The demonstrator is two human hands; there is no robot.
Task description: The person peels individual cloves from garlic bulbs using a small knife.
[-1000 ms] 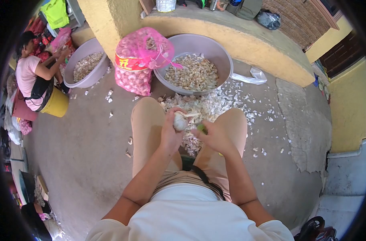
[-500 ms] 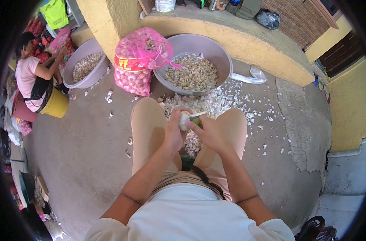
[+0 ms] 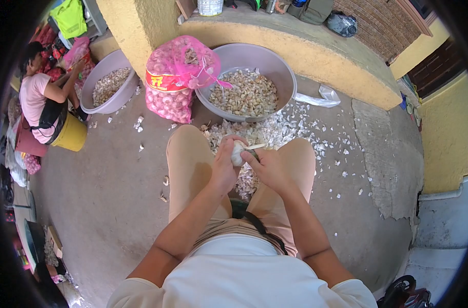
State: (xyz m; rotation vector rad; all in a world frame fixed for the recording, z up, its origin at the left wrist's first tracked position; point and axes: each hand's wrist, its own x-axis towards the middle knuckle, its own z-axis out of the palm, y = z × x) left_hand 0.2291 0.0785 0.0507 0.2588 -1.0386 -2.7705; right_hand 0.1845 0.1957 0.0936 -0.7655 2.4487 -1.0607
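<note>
My left hand [image 3: 224, 167] is closed round a white garlic bulb [image 3: 237, 154], held above the gap between my knees. Against the bulb's right side my right hand [image 3: 267, 168] grips what looks like a small knife [image 3: 252, 153], mostly hidden by the fingers. A pale strip [image 3: 256, 146], perhaps garlic stem or skin, sticks out above the right fingers. Below and beyond the hands, garlic skins [image 3: 246, 182] cover the floor. A large grey basin [image 3: 290, 77] ahead holds many loose garlic cloves [image 3: 244, 95].
Left of the basin stands a pink mesh sack [image 3: 169, 102] full of garlic bulbs. Farther left, a person [image 3: 41, 95] sits on a yellow bucket [image 3: 70, 133] beside another basin [image 3: 110, 105]. A yellow ledge [image 3: 326, 66] curves behind. A plastic strip [image 3: 318, 97] lies right of my basin.
Both hands stay in nearly the same place with the garlic bulb. The right fingers have shifted slightly, and less of the green part between the hands shows.
</note>
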